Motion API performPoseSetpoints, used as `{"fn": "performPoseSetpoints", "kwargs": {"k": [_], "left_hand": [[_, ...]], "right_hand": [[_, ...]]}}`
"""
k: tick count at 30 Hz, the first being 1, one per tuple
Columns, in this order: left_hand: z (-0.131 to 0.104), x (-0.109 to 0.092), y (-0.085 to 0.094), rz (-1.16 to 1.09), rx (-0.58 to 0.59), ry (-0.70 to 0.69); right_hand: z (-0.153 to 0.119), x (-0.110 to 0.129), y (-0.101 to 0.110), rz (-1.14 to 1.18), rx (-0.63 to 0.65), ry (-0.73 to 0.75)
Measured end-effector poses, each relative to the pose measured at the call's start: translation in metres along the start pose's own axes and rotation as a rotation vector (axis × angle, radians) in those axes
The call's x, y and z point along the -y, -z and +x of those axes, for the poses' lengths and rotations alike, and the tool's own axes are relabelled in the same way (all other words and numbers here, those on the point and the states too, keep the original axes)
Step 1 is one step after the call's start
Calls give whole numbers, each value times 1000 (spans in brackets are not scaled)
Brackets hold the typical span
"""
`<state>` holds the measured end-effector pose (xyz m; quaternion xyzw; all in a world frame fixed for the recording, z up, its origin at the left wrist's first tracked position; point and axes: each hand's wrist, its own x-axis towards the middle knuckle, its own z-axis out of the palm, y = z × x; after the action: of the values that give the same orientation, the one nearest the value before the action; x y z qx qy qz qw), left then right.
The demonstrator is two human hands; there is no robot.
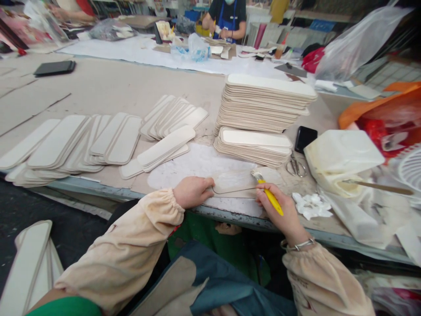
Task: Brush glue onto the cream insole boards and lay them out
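Note:
My right hand (pixel 278 208) is closed around the yellow handle of a brush (pixel 272 198). The brush's tip rests at the right end of a pale rounded strip (pixel 232 181) lying near the table's front edge. At the strip's left end, my left hand (pixel 194 192) holds it with the fingertips. Behind the strip stand a tall stack of white rounded pieces (pixel 263 103) and a shorter stack (pixel 253 146). More such pieces (pixel 164 148) lie fanned out to the left.
Right of my right hand are crumpled white tissue (pixel 312 205), scissors (pixel 296 166), a black phone (pixel 305 139) and a cut-open white container (pixel 344 153). Fanned pieces (pixel 59 142) cover the table's left front. A person in a blue apron (pixel 227 19) works across the table.

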<state>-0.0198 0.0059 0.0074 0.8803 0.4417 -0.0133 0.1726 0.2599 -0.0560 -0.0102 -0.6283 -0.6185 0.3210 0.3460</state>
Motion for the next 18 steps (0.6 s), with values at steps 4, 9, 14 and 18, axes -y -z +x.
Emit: {"fn": "performPoseSetpoints", "kwargs": {"k": [4, 9, 14, 18], "left_hand": [[0, -1, 0, -3, 3, 12], [0, 0, 1, -12, 6, 26], [-1, -1, 2, -9, 8, 22], [0, -1, 3, -18, 9, 20]], "right_hand": [[0, 2, 8, 211, -169, -70], [5, -2, 24, 479, -394, -106], [11, -6, 40, 624, -544, -104], [10, -8, 32, 624, -436, -162]]}}
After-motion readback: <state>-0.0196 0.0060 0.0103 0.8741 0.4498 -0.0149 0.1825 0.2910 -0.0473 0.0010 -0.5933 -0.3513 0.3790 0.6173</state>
